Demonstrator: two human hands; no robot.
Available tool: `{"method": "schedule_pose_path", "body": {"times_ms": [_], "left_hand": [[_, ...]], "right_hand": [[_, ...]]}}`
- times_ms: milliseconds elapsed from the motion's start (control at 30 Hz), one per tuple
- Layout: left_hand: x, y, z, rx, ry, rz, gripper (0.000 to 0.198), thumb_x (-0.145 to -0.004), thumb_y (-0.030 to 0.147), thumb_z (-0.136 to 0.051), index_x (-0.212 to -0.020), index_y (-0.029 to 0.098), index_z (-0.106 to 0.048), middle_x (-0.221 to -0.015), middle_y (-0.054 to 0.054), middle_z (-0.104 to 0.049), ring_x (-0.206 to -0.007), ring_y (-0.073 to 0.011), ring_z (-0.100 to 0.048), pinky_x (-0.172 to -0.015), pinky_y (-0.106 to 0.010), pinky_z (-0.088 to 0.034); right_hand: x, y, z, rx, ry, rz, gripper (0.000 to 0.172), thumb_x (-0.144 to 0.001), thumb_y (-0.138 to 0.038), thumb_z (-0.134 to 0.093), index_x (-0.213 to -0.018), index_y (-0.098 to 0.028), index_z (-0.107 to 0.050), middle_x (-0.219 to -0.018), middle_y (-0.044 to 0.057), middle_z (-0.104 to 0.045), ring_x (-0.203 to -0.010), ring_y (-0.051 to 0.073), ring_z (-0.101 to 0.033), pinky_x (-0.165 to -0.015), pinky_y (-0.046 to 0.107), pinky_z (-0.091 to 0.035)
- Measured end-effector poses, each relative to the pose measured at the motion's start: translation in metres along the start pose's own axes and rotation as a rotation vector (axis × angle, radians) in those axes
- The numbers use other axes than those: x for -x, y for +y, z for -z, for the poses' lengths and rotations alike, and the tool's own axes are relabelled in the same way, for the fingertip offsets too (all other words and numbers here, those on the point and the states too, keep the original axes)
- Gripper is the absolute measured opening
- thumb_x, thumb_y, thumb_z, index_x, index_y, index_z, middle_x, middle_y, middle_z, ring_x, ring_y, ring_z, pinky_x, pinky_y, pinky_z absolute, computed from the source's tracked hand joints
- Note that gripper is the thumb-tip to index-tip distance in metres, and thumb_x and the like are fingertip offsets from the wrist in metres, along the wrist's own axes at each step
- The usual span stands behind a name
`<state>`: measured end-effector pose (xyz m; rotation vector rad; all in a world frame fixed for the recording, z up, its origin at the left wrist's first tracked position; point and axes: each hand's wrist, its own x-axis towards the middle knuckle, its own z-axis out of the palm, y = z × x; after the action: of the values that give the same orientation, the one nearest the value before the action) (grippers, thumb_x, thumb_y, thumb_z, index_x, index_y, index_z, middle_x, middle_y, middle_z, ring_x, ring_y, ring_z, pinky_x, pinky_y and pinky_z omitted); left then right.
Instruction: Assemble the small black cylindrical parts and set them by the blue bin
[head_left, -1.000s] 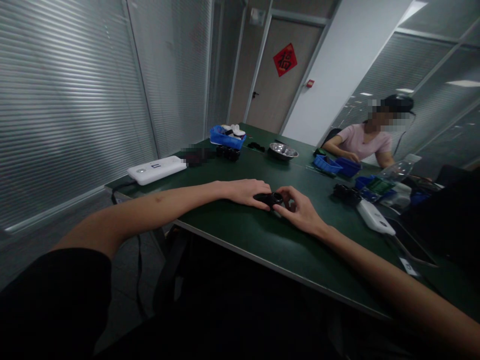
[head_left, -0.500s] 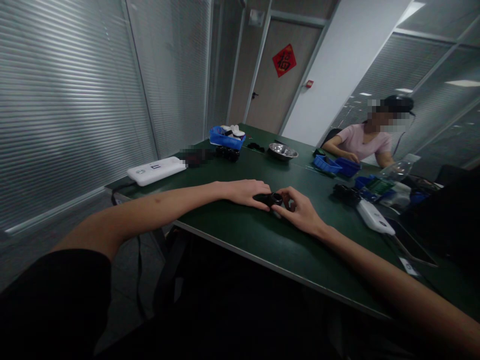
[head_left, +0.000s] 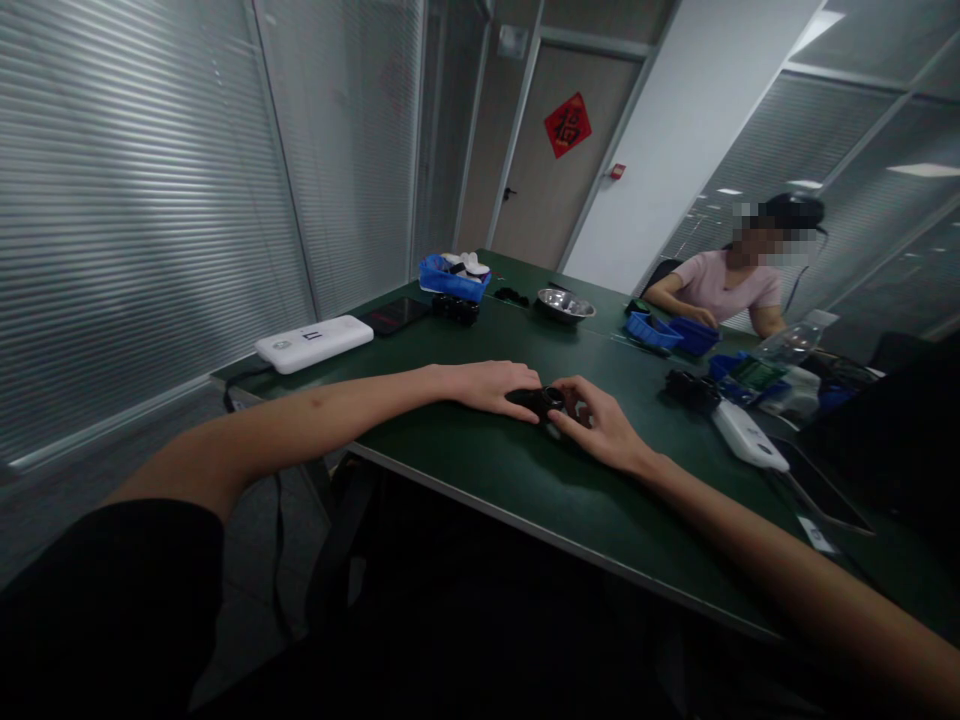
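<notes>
Low over the green table [head_left: 465,440], my left hand [head_left: 491,385] is closed around a small glossy black object with a round, ring-like end [head_left: 553,397]. Its exact kind I cannot make out, and the left palm and fingers cover much of it. From the other side, my right hand [head_left: 604,425] curls its thumb and fingers against the round end. The right fingertips are partly hidden behind the object.
A metal bowl [head_left: 564,305], a blue bin of white parts [head_left: 454,277], a phone [head_left: 397,315] and a white power bank [head_left: 315,343] lie beyond my hands. Right are blue trays [head_left: 652,328], a bottle [head_left: 776,355] and another power bank [head_left: 750,435]. A co-worker [head_left: 731,285] sits opposite.
My right thumb and fingers have shifted slightly about the round end of the black object. My left hand stays in place around it.
</notes>
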<state>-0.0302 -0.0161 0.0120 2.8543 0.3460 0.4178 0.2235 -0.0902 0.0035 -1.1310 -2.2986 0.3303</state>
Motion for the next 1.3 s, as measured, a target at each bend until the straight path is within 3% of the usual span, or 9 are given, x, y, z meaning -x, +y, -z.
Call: {"method": "schedule_pose_path", "body": {"times_ms": [167, 267, 400, 633, 833, 1133, 1300], "left_hand": [[-0.0011, 0.0, -0.0005, 0.003, 0.0, 0.008, 0.047, -0.098, 0.06, -0.055, -0.115, 0.017, -0.064, -0.118, -0.012, -0.067, -0.109, -0.0257, -0.06, -0.097, -0.036, -0.043], [-0.0009, -0.0005, -0.0009, 0.004, 0.001, -0.006, 0.045, -0.098, 0.058, -0.056, -0.115, 0.017, -0.064, -0.117, -0.012, -0.067, -0.109, -0.0255, -0.06, -0.096, -0.035, -0.044], [-0.0005, -0.0003, -0.0004, -0.005, 0.004, -0.019, 0.046, -0.099, 0.057, -0.055, -0.117, 0.016, -0.064, -0.117, -0.012, -0.067, -0.108, -0.0254, -0.06, -0.094, -0.036, -0.044], [-0.0005, 0.0007, 0.0004, -0.009, -0.01, 0.01, 0.048, -0.099, 0.06, -0.054, -0.118, 0.017, -0.063, -0.121, -0.012, -0.067, -0.112, -0.026, -0.06, -0.098, -0.035, -0.043], [0.0005, 0.0011, 0.0006, 0.007, 0.015, -0.018, 0.044, -0.098, 0.057, -0.057, -0.115, 0.017, -0.065, -0.117, -0.012, -0.068, -0.108, -0.026, -0.061, -0.094, -0.036, -0.045], [-0.001, -0.0025, -0.0017, -0.014, 0.013, -0.019, 0.047, -0.098, 0.059, -0.055, -0.114, 0.016, -0.064, -0.116, -0.013, -0.068, -0.108, -0.0259, -0.061, -0.095, -0.036, -0.044], [-0.001, -0.0008, -0.0012, -0.004, 0.012, -0.019, 0.047, -0.098, 0.06, -0.055, -0.112, 0.017, -0.065, -0.114, -0.012, -0.068, -0.107, -0.0251, -0.061, -0.095, -0.034, -0.043]], "right_hand": [[-0.0001, -0.0033, 0.0016, 0.013, -0.018, 0.025, 0.041, -0.099, -0.05, -0.06, -0.13, -0.024, -0.058, -0.099, 0.006, -0.064, -0.077, 0.02, -0.059, -0.065, 0.034, -0.05], [-0.0014, -0.0007, -0.0013, 0.001, 0.02, -0.027, 0.044, -0.093, -0.054, -0.068, -0.123, -0.023, -0.058, -0.097, 0.005, -0.064, -0.075, 0.019, -0.059, -0.063, 0.032, -0.049], [-0.0015, 0.0032, -0.0019, 0.028, 0.015, -0.025, 0.037, -0.094, -0.053, -0.066, -0.114, -0.022, -0.059, -0.091, 0.003, -0.063, -0.073, 0.018, -0.057, -0.063, 0.032, -0.048], [-0.0007, 0.0026, -0.0007, 0.052, 0.003, 0.026, 0.037, -0.096, -0.048, -0.063, -0.123, -0.023, -0.059, -0.094, 0.004, -0.063, -0.074, 0.019, -0.058, -0.064, 0.033, -0.049], [-0.0025, 0.0025, -0.003, 0.008, 0.036, -0.046, 0.038, -0.093, -0.055, -0.067, -0.111, -0.022, -0.058, -0.09, 0.003, -0.063, -0.073, 0.019, -0.058, -0.061, 0.032, -0.048], [-0.0006, 0.0006, 0.0001, 0.032, -0.009, 0.008, 0.039, -0.096, -0.049, -0.064, -0.125, -0.024, -0.058, -0.095, 0.004, -0.063, -0.077, 0.02, -0.059, -0.064, 0.033, -0.049], [-0.0018, 0.0015, -0.0016, 0.016, 0.017, -0.022, 0.038, -0.095, -0.053, -0.066, -0.116, -0.023, -0.058, -0.092, 0.004, -0.062, -0.074, 0.019, -0.058, -0.062, 0.033, -0.049]]}}
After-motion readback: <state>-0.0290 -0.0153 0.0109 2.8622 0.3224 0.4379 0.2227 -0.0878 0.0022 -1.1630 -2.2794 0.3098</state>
